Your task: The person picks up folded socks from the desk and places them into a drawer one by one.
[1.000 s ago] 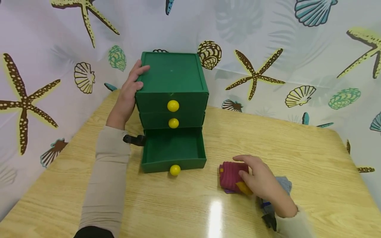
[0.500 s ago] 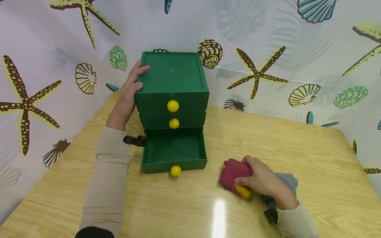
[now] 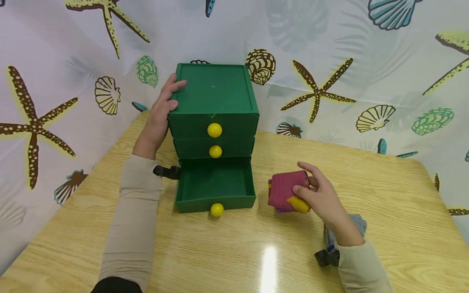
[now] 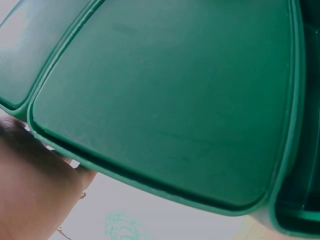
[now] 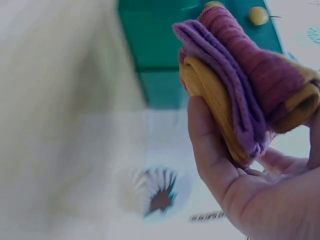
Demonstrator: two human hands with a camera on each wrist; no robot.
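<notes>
My left hand [image 3: 156, 120] rests against the left side of a green three-drawer cabinet [image 3: 212, 89], its fingers reaching over the top edge. In the left wrist view the cabinet's side wall [image 4: 165, 105] fills most of the picture, hiding much of that hand. The bottom drawer [image 3: 198, 206] is pulled out, and its floor shows bare. Right of it, my right hand [image 3: 322, 199] grips a folded pair of socks [image 3: 283, 189], maroon with yellow patches. Purple and yellow layers of the socks [image 5: 227, 85] show in the right wrist view, pinched between thumb and fingers.
A grey folded cloth bundle [image 3: 358, 224] lies on the wooden table [image 3: 220, 252], partly behind my right forearm. The two upper drawers, with yellow knobs [image 3: 214, 130], are pushed in. A seashell-patterned curtain [image 3: 227, 32] hangs behind the table.
My right hand has closed round the maroon socks, lifted them off the table and carried them away from me. My left hand stays on the cabinet.
</notes>
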